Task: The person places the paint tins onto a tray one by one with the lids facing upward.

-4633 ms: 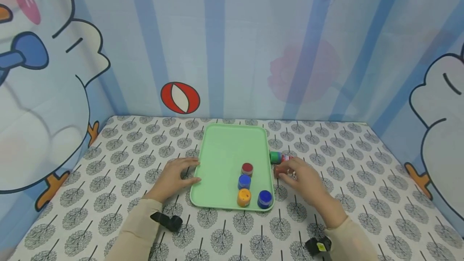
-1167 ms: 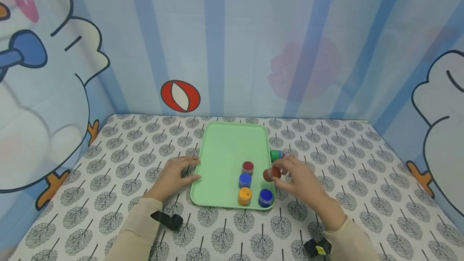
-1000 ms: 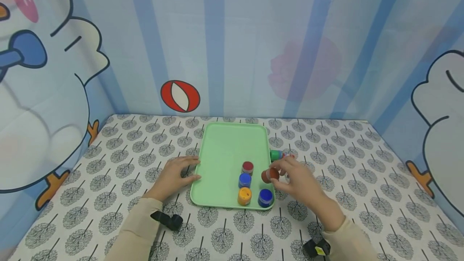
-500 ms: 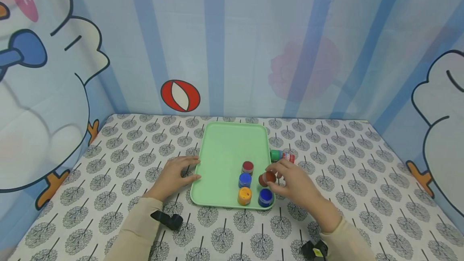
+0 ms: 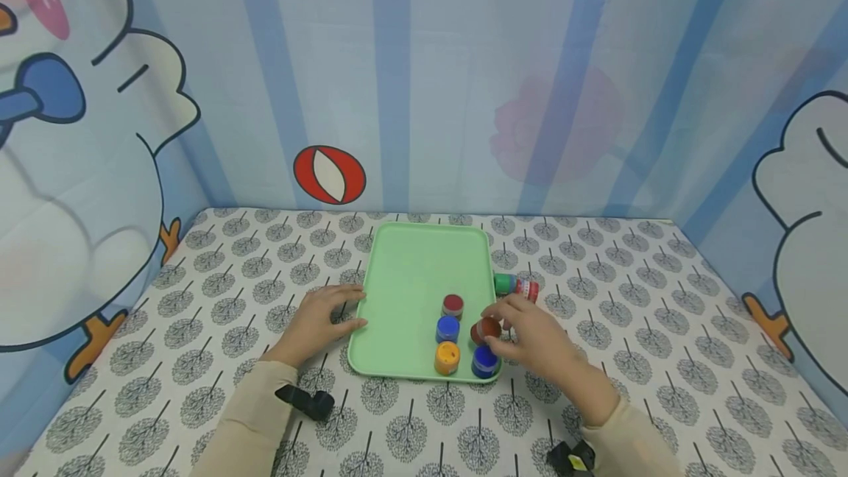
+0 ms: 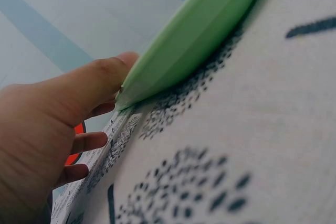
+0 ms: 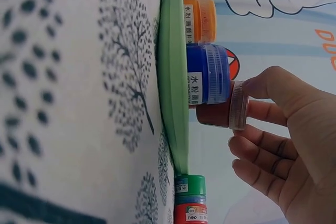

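My right hand pinches a brown paint jar by its clear lid, between thumb and fingers. The jar leans at the right side of the green tray, just behind a dark blue paint jar. In the right wrist view that blue jar partly hides the brown jar, and I cannot tell whether its base touches the tray. My left hand rests at the tray's left rim, fingers spread. Its thumb touches the rim in the left wrist view.
A dark red jar, a blue jar and an orange jar stand in a column on the tray. Outside its right rim, a green jar and a red jar are on the patterned cloth.
My right hand has brought the brown jar leftward from the cloth over the tray's right rim, then slightly nearer the dark blue jar. My left hand has stayed put.
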Demonstrator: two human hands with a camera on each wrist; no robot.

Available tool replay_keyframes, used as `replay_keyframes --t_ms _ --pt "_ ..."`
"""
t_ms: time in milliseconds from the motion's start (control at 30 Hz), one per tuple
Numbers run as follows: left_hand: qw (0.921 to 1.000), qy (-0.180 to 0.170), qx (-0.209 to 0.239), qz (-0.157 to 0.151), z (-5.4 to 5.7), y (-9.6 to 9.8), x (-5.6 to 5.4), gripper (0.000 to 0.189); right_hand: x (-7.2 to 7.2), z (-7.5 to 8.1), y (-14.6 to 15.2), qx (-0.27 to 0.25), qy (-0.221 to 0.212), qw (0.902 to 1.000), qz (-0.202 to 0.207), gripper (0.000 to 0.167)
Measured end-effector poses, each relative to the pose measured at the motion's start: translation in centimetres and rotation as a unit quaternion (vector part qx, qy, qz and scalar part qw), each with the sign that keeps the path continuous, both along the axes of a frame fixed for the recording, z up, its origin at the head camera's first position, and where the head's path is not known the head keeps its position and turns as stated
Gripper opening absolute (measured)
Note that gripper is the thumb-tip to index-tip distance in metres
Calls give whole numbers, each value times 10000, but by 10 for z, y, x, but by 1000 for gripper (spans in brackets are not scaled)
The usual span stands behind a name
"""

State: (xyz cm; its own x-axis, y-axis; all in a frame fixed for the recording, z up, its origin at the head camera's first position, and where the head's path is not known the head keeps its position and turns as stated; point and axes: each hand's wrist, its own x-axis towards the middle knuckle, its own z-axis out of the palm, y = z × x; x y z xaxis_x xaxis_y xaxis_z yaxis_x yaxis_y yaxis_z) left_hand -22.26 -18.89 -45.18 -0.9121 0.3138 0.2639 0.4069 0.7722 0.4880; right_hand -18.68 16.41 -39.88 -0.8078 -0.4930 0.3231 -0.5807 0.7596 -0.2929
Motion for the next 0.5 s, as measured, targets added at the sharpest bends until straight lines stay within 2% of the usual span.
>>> replay_keyframes --t_ms 500 --pt "10000 9 54 -9 0 0 1 50 -2 -6 -1 297 68 9995 96 26"
